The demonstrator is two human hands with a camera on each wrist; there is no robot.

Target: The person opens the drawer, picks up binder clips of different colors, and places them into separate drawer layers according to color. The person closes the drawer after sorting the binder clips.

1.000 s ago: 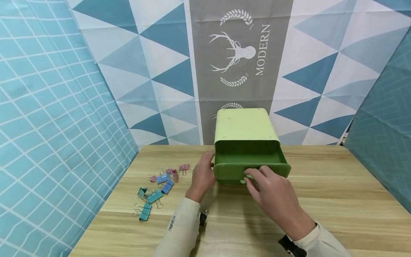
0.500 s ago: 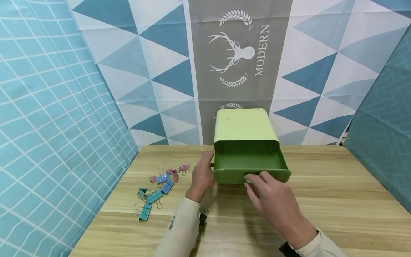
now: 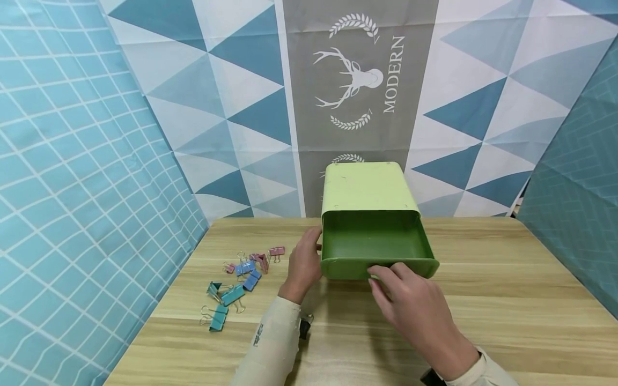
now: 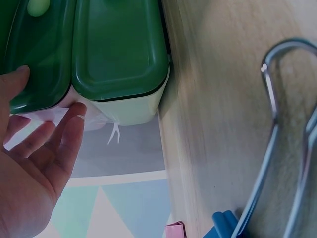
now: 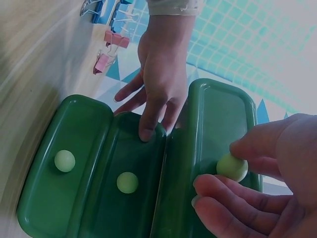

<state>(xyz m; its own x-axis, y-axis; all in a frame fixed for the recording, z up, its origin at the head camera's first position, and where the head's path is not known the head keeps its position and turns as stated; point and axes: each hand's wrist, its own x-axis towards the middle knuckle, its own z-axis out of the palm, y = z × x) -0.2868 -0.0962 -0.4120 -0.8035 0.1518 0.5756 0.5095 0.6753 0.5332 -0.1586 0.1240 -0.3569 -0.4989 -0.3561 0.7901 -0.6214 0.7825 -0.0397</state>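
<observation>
The light green drawer box (image 3: 369, 186) has its top drawer (image 3: 340, 269) pulled out, and the inside that shows is bare. My right hand (image 3: 420, 308) pinches that drawer's round knob (image 5: 232, 167) between thumb and fingers. Against the box's left side, my left hand (image 3: 304, 265) grips with its fingers around the side; in the left wrist view this hand (image 4: 44, 166) has its thumb on a drawer front. Two lower drawers (image 5: 44, 198), each with a pale knob (image 5: 65, 161), are closed in the right wrist view.
Left of the box lie several binder clips: pink (image 3: 277, 251), blue (image 3: 252, 280) and teal (image 3: 219, 318). A patterned cloth (image 3: 251, 107) hangs behind the wooden table (image 3: 502, 300), with blue tiled cloth (image 3: 72, 161) at the left.
The top drawer has slid further out towards me, showing more of its inside. My right hand has come nearer with it; my left hand stays at the box's side.
</observation>
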